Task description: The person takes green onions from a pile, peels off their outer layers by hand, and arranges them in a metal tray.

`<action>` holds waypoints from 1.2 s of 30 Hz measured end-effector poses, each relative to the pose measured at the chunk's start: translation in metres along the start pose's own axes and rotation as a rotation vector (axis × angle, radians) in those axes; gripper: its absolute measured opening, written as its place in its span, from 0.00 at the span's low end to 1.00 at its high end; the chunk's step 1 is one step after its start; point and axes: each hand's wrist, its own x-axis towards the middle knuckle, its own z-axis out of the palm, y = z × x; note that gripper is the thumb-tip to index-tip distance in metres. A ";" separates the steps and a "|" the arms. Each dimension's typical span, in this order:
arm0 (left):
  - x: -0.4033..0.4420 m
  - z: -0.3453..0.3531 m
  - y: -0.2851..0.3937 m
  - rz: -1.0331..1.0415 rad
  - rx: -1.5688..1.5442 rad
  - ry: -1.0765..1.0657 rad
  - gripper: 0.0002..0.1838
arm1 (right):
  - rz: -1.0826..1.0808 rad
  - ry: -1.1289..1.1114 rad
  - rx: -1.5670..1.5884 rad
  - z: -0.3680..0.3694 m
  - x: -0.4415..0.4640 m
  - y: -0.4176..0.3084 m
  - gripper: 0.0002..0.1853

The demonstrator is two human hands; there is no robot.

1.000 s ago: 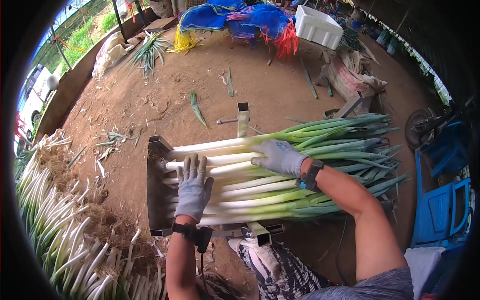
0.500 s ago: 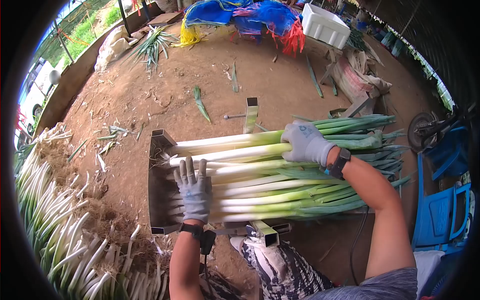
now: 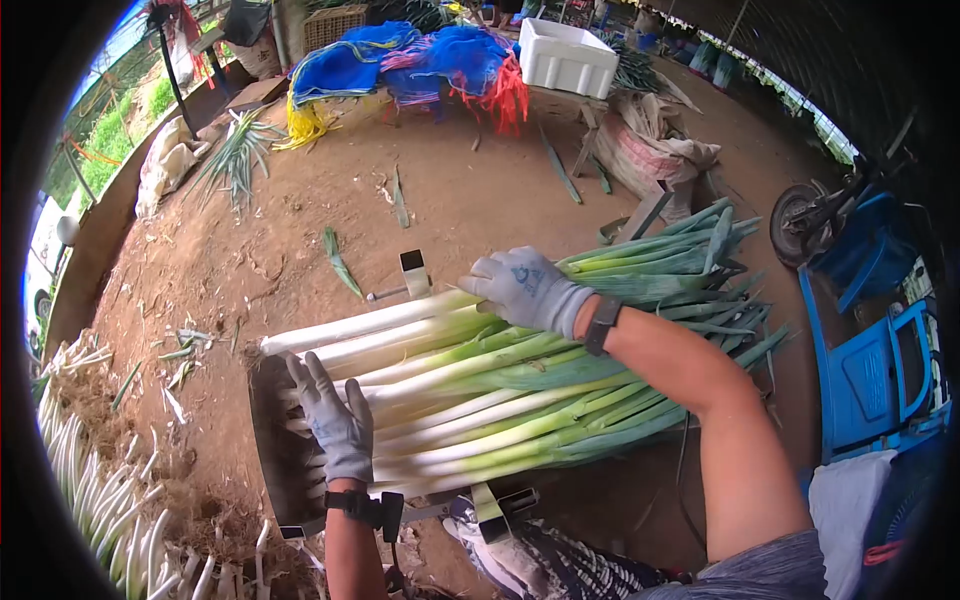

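Note:
A layer of long green onions lies across a metal rack, white ends at left, green leaves at right. My left hand, in a grey glove, rests on the white ends with its fingers spread. Near the far side, my right hand, also gloved, has its fingers bent round the upper stalks where white turns green. The rack's dark end plate stands at the root ends, and a square metal post rises beyond the stalks.
Unsorted onions with roots lie at the lower left. Blue netting and a white foam box sit at the back. A sack stands behind the leaves. Blue plastic pieces and a wheel are at right.
The view has turned, shifting the scene left. My right hand moved along the stalks toward the leaves, then came back to the farthest stalks. My left hand stays by the white ends.

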 end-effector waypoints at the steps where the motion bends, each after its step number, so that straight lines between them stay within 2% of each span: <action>1: 0.000 0.007 -0.005 -0.047 0.075 -0.110 0.36 | 0.027 -0.050 0.055 0.028 -0.005 0.010 0.23; 4: 0.004 0.023 -0.021 -0.059 0.265 -0.384 0.35 | 0.055 -0.139 0.146 0.043 -0.007 0.017 0.29; 5: 0.008 0.021 -0.010 -0.155 0.249 -0.287 0.33 | 0.056 -0.161 0.163 0.038 -0.007 0.017 0.31; 8: 0.009 0.023 -0.012 -0.222 0.209 -0.221 0.32 | 0.025 -0.231 0.083 0.018 -0.012 0.019 0.32; 10: 0.005 0.024 -0.023 -0.072 0.230 -0.272 0.30 | 0.087 -0.171 0.013 0.010 -0.033 0.038 0.33; 11: 0.005 0.020 -0.021 -0.058 0.216 -0.320 0.28 | 0.144 -0.226 -0.014 0.004 -0.043 0.048 0.33; 12: 0.003 0.021 -0.020 -0.033 0.198 -0.249 0.27 | 0.186 -0.281 -0.031 -0.001 -0.050 0.053 0.32; 14: 0.004 0.019 -0.018 -0.081 0.192 -0.267 0.27 | 0.113 -0.192 -0.083 -0.014 -0.062 0.059 0.28; 17: 0.000 0.026 -0.023 -0.078 0.218 -0.209 0.27 | 0.046 -0.231 -0.127 -0.035 -0.063 0.064 0.27; 25: 0.004 0.026 -0.014 -0.139 0.063 -0.011 0.21 | 0.031 -0.284 -0.006 0.021 -0.028 0.046 0.25; 29: 0.007 0.023 -0.012 -0.142 0.028 0.000 0.20 | 0.054 -0.264 0.055 0.006 -0.025 0.043 0.24; 33: 0.007 0.025 -0.012 -0.176 0.062 0.008 0.24 | 0.064 -0.282 0.040 0.009 -0.021 0.040 0.23; 36: 0.010 0.024 -0.006 -0.240 0.101 -0.075 0.29 | 0.085 -0.344 0.007 0.017 -0.011 0.032 0.23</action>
